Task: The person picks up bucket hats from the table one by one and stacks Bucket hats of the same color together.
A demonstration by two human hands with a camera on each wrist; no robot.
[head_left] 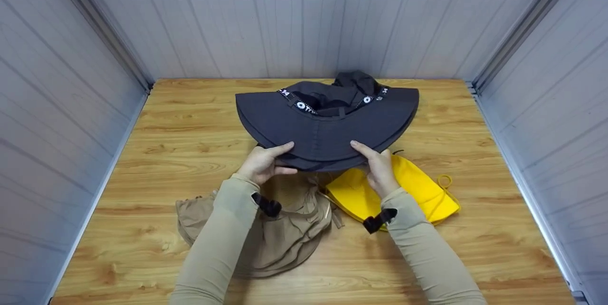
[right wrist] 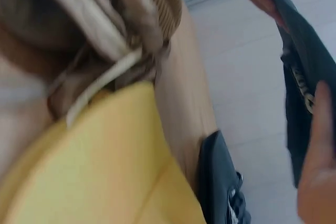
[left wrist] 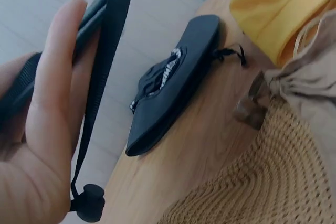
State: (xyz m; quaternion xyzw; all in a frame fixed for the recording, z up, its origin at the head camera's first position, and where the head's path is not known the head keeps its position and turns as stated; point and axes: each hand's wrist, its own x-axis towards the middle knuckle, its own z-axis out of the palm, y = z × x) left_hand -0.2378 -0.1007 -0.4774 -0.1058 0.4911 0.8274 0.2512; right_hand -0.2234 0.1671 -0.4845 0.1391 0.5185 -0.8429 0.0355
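Both hands hold up a dark wide-brimmed hat (head_left: 316,136), its inner band with white lettering facing the head camera. The left hand (head_left: 263,163) grips the near brim on one side, thumb on top. Opposite it, the right hand (head_left: 381,169) pinches the brim the same way. A dark strap with a cord toggle (left wrist: 89,203) hangs beside the left hand in the left wrist view. Another dark hat (left wrist: 176,95) lies on the tabletop there; from the head camera it is hard to separate from the held one.
Below the left forearm lies a crumpled tan hat (head_left: 289,243) with a mesh part. A yellow hat (head_left: 413,184) with a cord lies under the right hand, close to the tan one. Pale panel walls (head_left: 304,20) enclose the wooden tabletop (head_left: 156,153) at the back and sides.
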